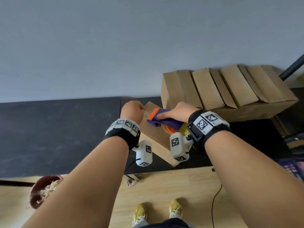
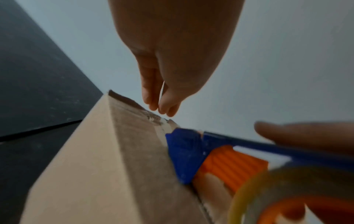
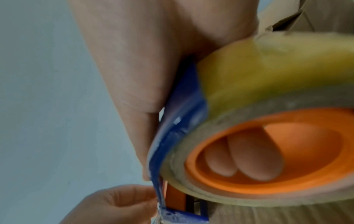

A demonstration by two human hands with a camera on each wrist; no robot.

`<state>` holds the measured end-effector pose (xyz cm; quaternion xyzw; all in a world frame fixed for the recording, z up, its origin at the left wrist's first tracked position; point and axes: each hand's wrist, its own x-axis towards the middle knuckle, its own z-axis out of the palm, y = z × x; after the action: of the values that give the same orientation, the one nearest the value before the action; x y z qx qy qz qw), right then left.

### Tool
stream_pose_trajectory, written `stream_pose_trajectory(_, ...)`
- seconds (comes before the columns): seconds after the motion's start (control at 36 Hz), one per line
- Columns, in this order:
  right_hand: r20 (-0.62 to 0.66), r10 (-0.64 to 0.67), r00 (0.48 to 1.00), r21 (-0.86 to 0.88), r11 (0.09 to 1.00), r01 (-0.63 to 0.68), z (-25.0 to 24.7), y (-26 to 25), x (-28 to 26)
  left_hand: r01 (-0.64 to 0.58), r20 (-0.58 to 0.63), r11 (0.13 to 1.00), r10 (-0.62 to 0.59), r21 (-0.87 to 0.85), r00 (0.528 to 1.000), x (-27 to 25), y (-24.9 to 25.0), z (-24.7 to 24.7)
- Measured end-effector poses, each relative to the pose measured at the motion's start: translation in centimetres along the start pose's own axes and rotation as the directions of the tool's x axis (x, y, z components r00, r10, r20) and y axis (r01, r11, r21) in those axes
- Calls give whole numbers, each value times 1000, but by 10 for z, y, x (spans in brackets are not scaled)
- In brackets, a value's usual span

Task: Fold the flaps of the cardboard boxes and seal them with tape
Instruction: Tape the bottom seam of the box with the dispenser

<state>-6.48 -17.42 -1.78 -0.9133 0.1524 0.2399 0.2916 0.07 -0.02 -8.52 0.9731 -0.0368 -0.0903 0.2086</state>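
A small cardboard box [image 1: 157, 137] lies tilted on the black table [image 1: 57, 132]. My right hand [image 1: 172, 112] grips a blue and orange tape dispenser [image 1: 162, 120] that rests on the box's top near its far end. In the right wrist view two fingers [image 3: 247, 159] sit inside the orange core of the yellowish tape roll [image 3: 268, 72]. My left hand [image 2: 161, 108] hovers at the box's [image 2: 107, 159] far edge, just past the dispenser [image 2: 187, 153]. Its thumb and fingers pinch a thin clear tape end [image 2: 162, 91].
Several closed cardboard boxes [image 1: 222, 89] are stacked at the back right against the grey wall. On the wooden floor a dark red pot [image 1: 42, 190] stands at the left and a black cable [image 1: 213, 203] runs beside my yellow shoes [image 1: 158, 213].
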Motion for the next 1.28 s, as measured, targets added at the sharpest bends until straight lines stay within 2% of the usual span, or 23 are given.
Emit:
stream_pose_trajectory(0.08, 17, 2, 1000, -4, 1000, -2, -2, 0, -2, -38, 104, 995, 28, 97, 994, -10, -2, 4)
stream_pose_trajectory(0.22, 82, 25, 996, -86, 996, -18, -7, 0, -5, -140, 53, 985, 135, 98, 989, -24, -12, 20)
stream_pose_trajectory(0.31, 128, 33, 991, -66, 998, -24, -8, 5, -5, -130, 93, 989, 123, 76, 988, -29, -16, 23)
stream_pose_trajectory(0.36, 147, 35, 988, -17, 999, -33, -7, 8, -4, -128, 116, 989, 119, 68, 986, -33, -18, 23)
stream_pose_trajectory(0.47, 176, 24, 984, 127, 991, -46, -7, 9, -9, -150, 86, 986, 143, 77, 986, -34, -27, 19)
stream_pose_trajectory(0.58, 220, -17, 975, 265, 963, -43, -3, 4, -12, -207, 121, 944, 181, 258, 976, -25, -37, 11)
stream_pose_trajectory(0.69, 151, 11, 988, 301, 952, -57, 8, -6, -11, -212, 173, 913, 159, 348, 972, -18, -37, 5)
stream_pose_trajectory(0.89, 118, 32, 993, 358, 931, -72, 13, -13, -17, -182, 256, 939, 108, 290, 961, -23, -35, 14)
stream_pose_trajectory(1.0, 49, 51, 998, 214, 975, -61, 13, -16, -24, -187, 259, 940, 112, 286, 959, -23, -37, 16)
stream_pose_trajectory(1.14, 83, 71, 994, 68, 995, -77, 8, -10, -38, -177, 256, 945, 105, 275, 961, -24, -38, 17)
stream_pose_trajectory(1.28, 104, 94, 990, -2, 996, -95, 2, -3, -49, -185, 253, 936, 109, 300, 961, -26, -35, 16)
